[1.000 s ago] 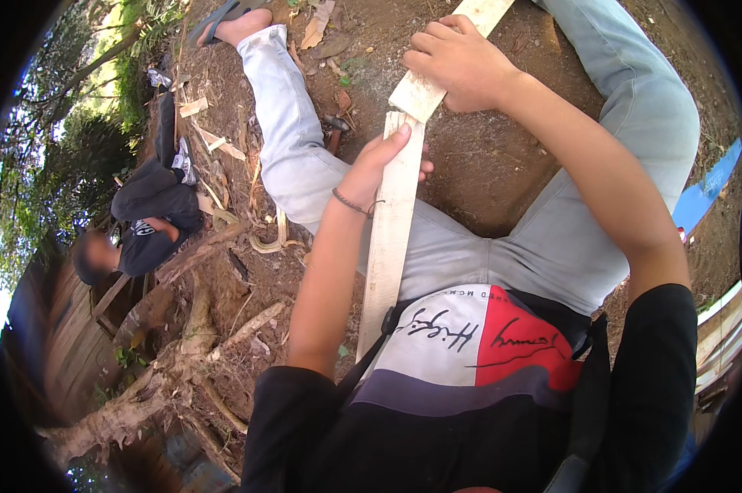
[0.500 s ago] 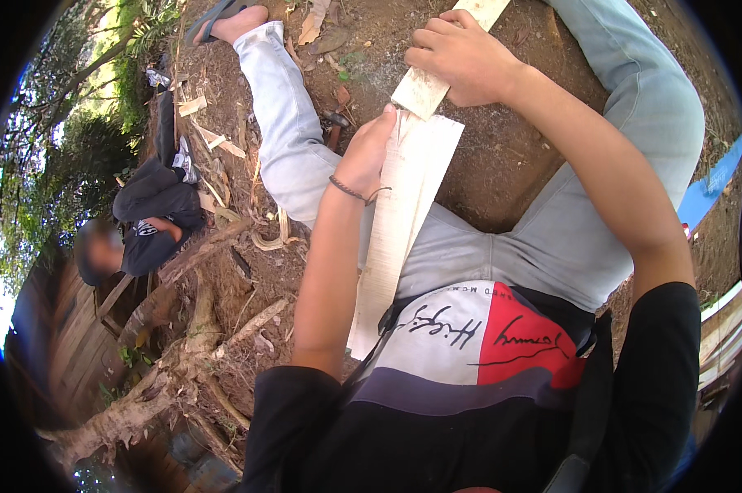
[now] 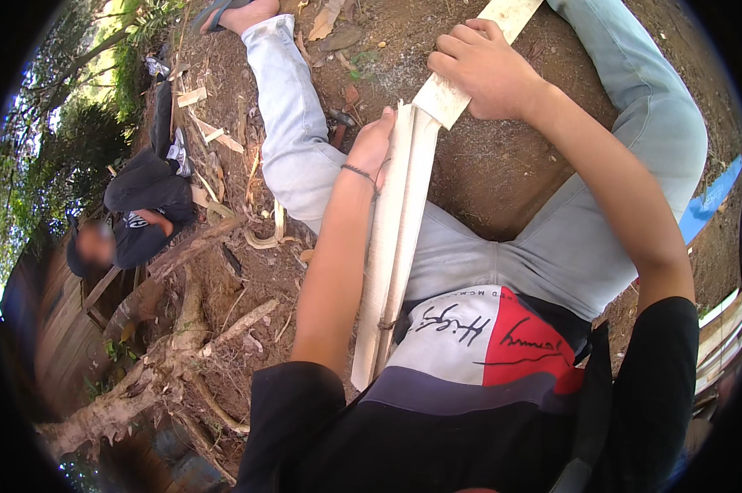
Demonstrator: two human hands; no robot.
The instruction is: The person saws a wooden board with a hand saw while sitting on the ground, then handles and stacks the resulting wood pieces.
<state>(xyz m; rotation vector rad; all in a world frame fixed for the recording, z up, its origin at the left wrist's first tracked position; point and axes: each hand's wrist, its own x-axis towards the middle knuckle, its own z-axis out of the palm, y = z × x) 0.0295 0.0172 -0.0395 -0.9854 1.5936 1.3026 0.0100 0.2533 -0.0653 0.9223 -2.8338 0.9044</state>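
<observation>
My left hand (image 3: 374,145) is closed round the upper part of a long pale wooden strip (image 3: 404,205). The strip slants down past my thigh towards my waist, and a lengthwise groove or gap between two pieces shows along it. My right hand (image 3: 488,72) grips a second pale wooden slat (image 3: 442,100), its fingers wrapped over the top edge. This slat's lower end overlaps or touches the strip's upper end, just right of my left hand. Most of my left fingers are hidden behind the wood.
Bare brown soil (image 3: 502,185) lies between my jeans-clad legs. Wood scraps (image 3: 215,131) and exposed roots (image 3: 198,320) cover the ground at left. Another person (image 3: 145,209) in dark clothes sits there. A blue object (image 3: 712,197) and pale slats (image 3: 723,333) lie at right.
The strip in my left hand has rolled from its flat face towards its edge, showing the groove. My right hand and its slat have shifted slightly right and down.
</observation>
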